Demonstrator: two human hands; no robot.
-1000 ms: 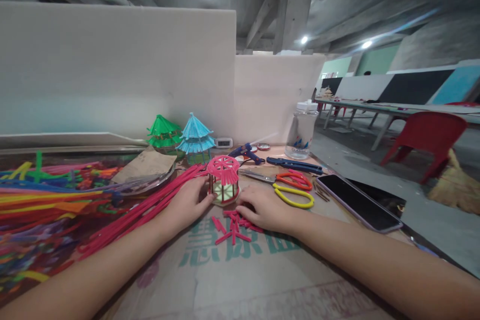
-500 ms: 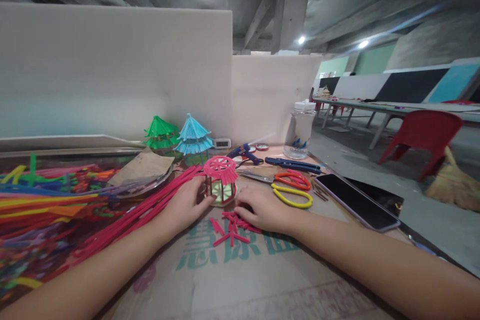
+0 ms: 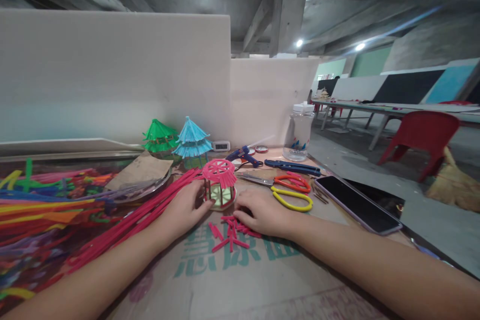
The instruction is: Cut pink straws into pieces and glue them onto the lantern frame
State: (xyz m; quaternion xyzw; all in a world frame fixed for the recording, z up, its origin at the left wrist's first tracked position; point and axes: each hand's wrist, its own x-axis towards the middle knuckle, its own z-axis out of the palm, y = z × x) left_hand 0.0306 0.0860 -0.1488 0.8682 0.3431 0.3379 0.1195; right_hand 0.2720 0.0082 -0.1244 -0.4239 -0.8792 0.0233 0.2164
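A small pavilion model (image 3: 219, 186) with a pink spoked roof, dark posts and a pale green base stands on the cardboard-covered table. My left hand (image 3: 192, 203) is at its left side, thumb and fingers around the base edge and posts. My right hand (image 3: 255, 211) rests just right of the model, fingers curled down over a pile of short pink pieces (image 3: 232, 232); its fingertips are partly hidden. Long pink strips (image 3: 146, 217) run under my left forearm.
Green (image 3: 160, 136) and blue (image 3: 192, 140) pavilions stand behind, near a glue gun (image 3: 243, 155). Scissors (image 3: 292, 197), a blue cutter (image 3: 292, 166), a phone (image 3: 358, 205) and a clear bottle (image 3: 299, 132) lie or stand right. Colourful strips (image 3: 45, 210) fill the left.
The camera view has shifted slightly. My left hand stays at the model, and my right hand remains over the pink pieces with its fingers slightly moved.
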